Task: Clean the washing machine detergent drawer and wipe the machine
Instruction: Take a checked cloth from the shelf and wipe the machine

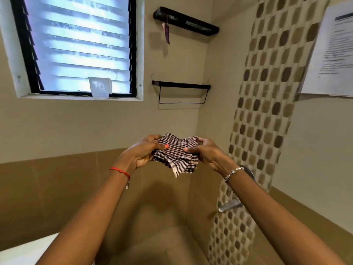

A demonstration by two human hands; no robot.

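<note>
Window (pixel 76 44), cup (pixel 100 87) on sill | left hand (pixel 144 153), right hand (pixel 209 153): grip grasping checked cloth (pixel 177 153)

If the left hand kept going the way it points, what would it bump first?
The left hand already grips the checked cloth. Past that, it would probably meet the beige wall under the black towel rail, though depth is unclear here.

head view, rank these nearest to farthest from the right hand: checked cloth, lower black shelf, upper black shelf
1. checked cloth: gripped by the right hand, with the left hand on its other side.
2. lower black shelf: on the wall above the hands.
3. upper black shelf: higher on the same wall.
</note>
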